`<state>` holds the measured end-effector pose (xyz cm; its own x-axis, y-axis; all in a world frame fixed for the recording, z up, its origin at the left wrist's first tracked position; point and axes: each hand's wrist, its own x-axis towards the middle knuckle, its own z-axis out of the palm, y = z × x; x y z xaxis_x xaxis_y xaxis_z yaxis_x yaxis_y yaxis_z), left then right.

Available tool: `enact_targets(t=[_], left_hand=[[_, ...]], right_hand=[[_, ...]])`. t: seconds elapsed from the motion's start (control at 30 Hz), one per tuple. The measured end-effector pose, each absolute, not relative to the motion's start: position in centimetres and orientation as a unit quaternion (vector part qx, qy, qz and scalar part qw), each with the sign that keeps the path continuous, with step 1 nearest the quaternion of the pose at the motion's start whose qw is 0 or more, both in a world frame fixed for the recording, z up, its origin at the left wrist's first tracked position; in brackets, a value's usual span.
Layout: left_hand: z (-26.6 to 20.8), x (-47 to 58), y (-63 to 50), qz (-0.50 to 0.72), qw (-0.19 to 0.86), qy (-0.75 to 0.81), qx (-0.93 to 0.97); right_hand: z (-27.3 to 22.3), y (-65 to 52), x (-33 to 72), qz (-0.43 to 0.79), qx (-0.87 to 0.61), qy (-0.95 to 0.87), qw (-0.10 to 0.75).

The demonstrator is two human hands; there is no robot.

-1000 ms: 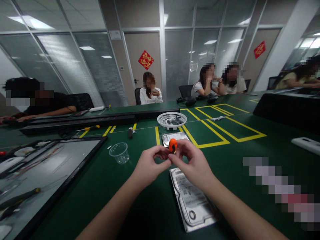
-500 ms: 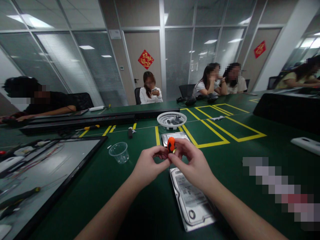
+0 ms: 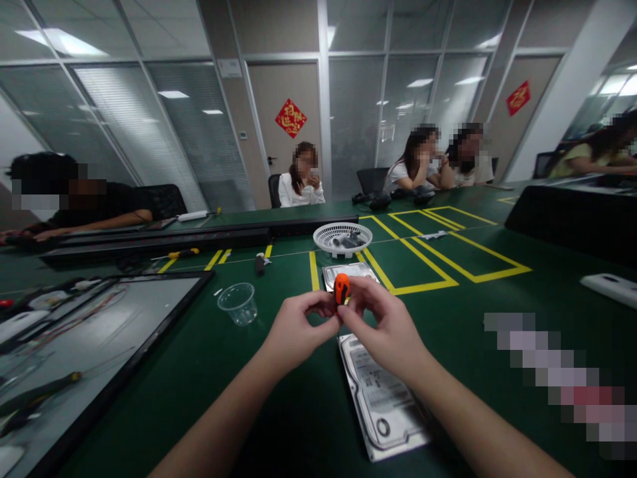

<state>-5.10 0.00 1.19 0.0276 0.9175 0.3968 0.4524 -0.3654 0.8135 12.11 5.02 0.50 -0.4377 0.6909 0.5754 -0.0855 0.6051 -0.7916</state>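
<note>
A short orange-and-black screwdriver (image 3: 342,288) stands upright between my two hands, its handle on top and its tip hidden. My right hand (image 3: 385,322) pinches the handle between thumb and fingers. From the other side, my left hand (image 3: 303,325) closes its thumb and fingertips around the lower part. Just below them, partly under my right hand and wrist, a silver hard drive (image 3: 381,405) lies label up on the green table (image 3: 279,425). Behind my fingers is another hard drive (image 3: 351,272), partly covered by them.
A clear plastic cup (image 3: 237,304) stands left of my hands. Behind them sits a white basket (image 3: 342,239) of dark parts. A black-framed panel (image 3: 124,338) with tools and wires lies at left. Another screwdriver (image 3: 182,254) lies farther back. Several people sit around the table.
The screwdriver has turned slightly between my fingers, so the black patch on its handle faces differently. Both hands stay almost in place.
</note>
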Motion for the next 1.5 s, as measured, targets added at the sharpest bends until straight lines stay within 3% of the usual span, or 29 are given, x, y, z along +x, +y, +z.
enact_targets(t=[1.5], left_hand=[[1.17,-5.01,-0.11,0.487,0.250,0.511,0.663]], right_hand=[[0.56,5.03,12.20,0.401,-0.219,-0.743,0.489]])
